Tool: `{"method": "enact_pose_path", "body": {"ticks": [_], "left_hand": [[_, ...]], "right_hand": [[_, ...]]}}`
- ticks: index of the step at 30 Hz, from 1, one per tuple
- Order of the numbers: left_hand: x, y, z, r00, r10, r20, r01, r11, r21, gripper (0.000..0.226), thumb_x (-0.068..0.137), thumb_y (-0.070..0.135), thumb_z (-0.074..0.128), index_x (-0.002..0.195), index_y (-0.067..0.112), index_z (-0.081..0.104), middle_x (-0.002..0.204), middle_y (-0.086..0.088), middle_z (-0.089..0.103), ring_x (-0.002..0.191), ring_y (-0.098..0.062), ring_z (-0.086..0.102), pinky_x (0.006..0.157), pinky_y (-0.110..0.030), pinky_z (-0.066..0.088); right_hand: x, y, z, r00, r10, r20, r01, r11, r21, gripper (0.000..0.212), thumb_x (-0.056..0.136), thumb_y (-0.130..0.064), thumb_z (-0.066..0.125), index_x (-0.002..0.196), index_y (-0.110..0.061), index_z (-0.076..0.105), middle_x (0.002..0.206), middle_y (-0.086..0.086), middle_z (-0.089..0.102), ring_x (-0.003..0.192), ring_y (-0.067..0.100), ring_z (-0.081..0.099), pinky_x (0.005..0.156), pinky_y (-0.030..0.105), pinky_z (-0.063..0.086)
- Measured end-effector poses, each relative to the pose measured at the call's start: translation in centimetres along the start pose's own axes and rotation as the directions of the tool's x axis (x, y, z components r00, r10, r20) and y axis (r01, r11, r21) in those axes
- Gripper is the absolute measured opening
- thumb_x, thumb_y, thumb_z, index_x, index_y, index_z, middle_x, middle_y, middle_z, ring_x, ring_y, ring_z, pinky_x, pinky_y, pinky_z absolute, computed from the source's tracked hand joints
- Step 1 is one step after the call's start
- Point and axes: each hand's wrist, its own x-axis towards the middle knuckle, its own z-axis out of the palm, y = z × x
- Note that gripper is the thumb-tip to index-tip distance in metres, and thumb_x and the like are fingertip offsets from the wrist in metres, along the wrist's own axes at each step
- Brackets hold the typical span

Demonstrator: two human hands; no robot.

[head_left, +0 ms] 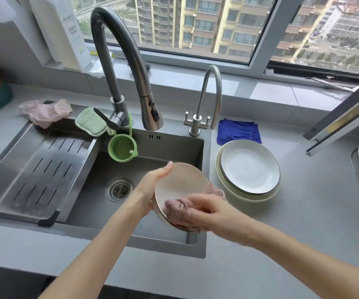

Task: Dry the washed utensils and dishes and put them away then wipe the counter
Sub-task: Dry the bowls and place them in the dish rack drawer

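we hold a pink plate (179, 182) tilted over the sink (170, 145), near its right side. our left hand (152, 186) grips its left rim with curled fingers. our right hand (206, 212) has its fingers bunched round a pink cloth (177, 207) and presses it on the plate's low part. a stack of white plates (249, 169) sits on the counter (308, 203) just beside the sink, with a blue cloth (238, 130) behind it.

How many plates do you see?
3: the held plate, in the left hand over the sink; a white plate atop a cream plate on the counter. More may hide beneath.
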Motion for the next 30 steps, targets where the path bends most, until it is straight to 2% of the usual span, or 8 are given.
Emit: {"method": "enact_pose_path", "body": {"ticks": [7, 9, 10, 13, 16, 19, 24, 30], "left_hand": [[0.0, -0.2, 1.1, 0.999, 0.038, 0.037, -0.031, 0.982, -0.186, 0.059, 0.079, 0.058, 0.055, 0.116, 0.014, 0.066, 0.120, -0.019, 0.064, 0.111, -0.040, 0.059, 0.105, -0.060, 0.034], [0.0, -0.3, 1.5, 0.995, 0.042, 0.095, -0.015, 0.963, -0.269, 0.055, 0.086, 0.053, 0.049, 0.112, 0.008, 0.068, 0.112, -0.020, 0.066, 0.103, -0.038, 0.061, 0.103, -0.053, 0.040], [-0.1, -0.1, 1.8, 0.992, 0.044, 0.118, -0.009, 0.960, -0.280, 0.053, 0.088, 0.052, 0.047, 0.107, 0.007, 0.069, 0.105, -0.020, 0.068, 0.097, -0.035, 0.063, 0.096, -0.048, 0.044], [-0.3, 0.2, 2.7, 0.984, 0.021, 0.179, 0.025, 0.968, -0.250, 0.054, 0.091, 0.051, 0.044, 0.101, 0.004, 0.069, 0.093, -0.018, 0.070, 0.083, -0.030, 0.066, 0.081, -0.039, 0.049], [-0.4, 0.4, 3.7, 0.977, -0.015, 0.214, 0.070, 0.965, -0.253, 0.056, 0.091, 0.052, 0.044, 0.104, 0.003, 0.068, 0.097, -0.018, 0.070, 0.085, -0.029, 0.067, 0.082, -0.039, 0.049], [-0.6, 0.7, 5.1, 0.975, 0.003, 0.223, 0.066, 0.951, -0.301, 0.054, 0.095, 0.046, 0.041, 0.113, 0.000, 0.063, 0.105, -0.019, 0.067, 0.097, -0.028, 0.065, 0.092, -0.038, 0.047], [0.4, 1.4, 5.7, 0.973, 0.065, 0.223, -0.016, 0.977, -0.213, 0.043, 0.093, 0.043, 0.047, 0.094, 0.004, 0.065, 0.087, -0.010, 0.065, 0.078, -0.020, 0.064, 0.083, -0.029, 0.047], [1.5, 2.5, 3.4, 0.971, -0.015, 0.237, 0.017, 1.000, -0.007, 0.047, 0.088, 0.048, 0.050, 0.098, 0.007, 0.070, 0.097, -0.016, 0.069, 0.088, -0.032, 0.065, 0.086, -0.040, 0.047]], "right_hand": [[-2.2, -5.1, -5.2, 0.885, 0.079, -0.458, 0.346, 0.546, 0.763, 0.037, 0.080, -0.020, 0.051, 0.115, -0.010, 0.060, 0.097, 0.007, 0.070, 0.085, 0.018, 0.067, 0.067, 0.029, 0.056], [-2.1, -4.1, -4.8, 0.864, 0.057, -0.500, 0.222, 0.849, 0.480, 0.028, 0.085, -0.008, 0.054, 0.112, -0.011, 0.061, 0.100, 0.002, 0.070, 0.092, 0.017, 0.065, 0.073, 0.027, 0.055], [-2.3, -2.9, -4.5, 0.816, -0.037, -0.577, 0.084, 0.995, 0.056, 0.028, 0.087, -0.009, 0.056, 0.114, -0.012, 0.061, 0.107, 0.000, 0.068, 0.099, 0.018, 0.062, 0.081, 0.029, 0.054], [-2.5, 0.3, -3.7, 0.702, -0.427, -0.570, -0.205, 0.645, -0.736, 0.042, 0.084, -0.025, 0.059, 0.123, -0.012, 0.059, 0.128, 0.010, 0.059, 0.117, 0.029, 0.054, 0.098, 0.039, 0.045], [-2.1, 0.7, -1.1, 0.891, -0.208, -0.403, -0.206, 0.607, -0.767, 0.073, 0.090, -0.066, 0.022, 0.140, -0.018, 0.046, 0.146, 0.010, 0.044, 0.137, 0.028, 0.035, 0.113, 0.034, 0.018], [-0.1, 2.2, 0.4, 0.929, -0.014, -0.369, -0.307, 0.526, -0.793, 0.098, 0.079, -0.071, -0.020, 0.153, -0.015, 0.012, 0.160, 0.016, 0.007, 0.148, 0.025, -0.001, 0.115, 0.044, -0.014], [1.7, 0.3, 1.0, 0.967, 0.074, -0.243, -0.124, 0.972, -0.198, 0.059, 0.103, -0.037, 0.028, 0.153, -0.028, -0.002, 0.161, -0.002, -0.003, 0.148, 0.014, 0.005, 0.119, 0.033, 0.014], [-2.6, 1.4, -0.8, 0.977, -0.213, 0.011, 0.172, 0.758, -0.629, 0.043, 0.093, -0.016, 0.050, 0.135, -0.025, 0.049, 0.130, -0.013, 0.054, 0.110, 0.017, 0.055, 0.090, 0.038, 0.046]]}}
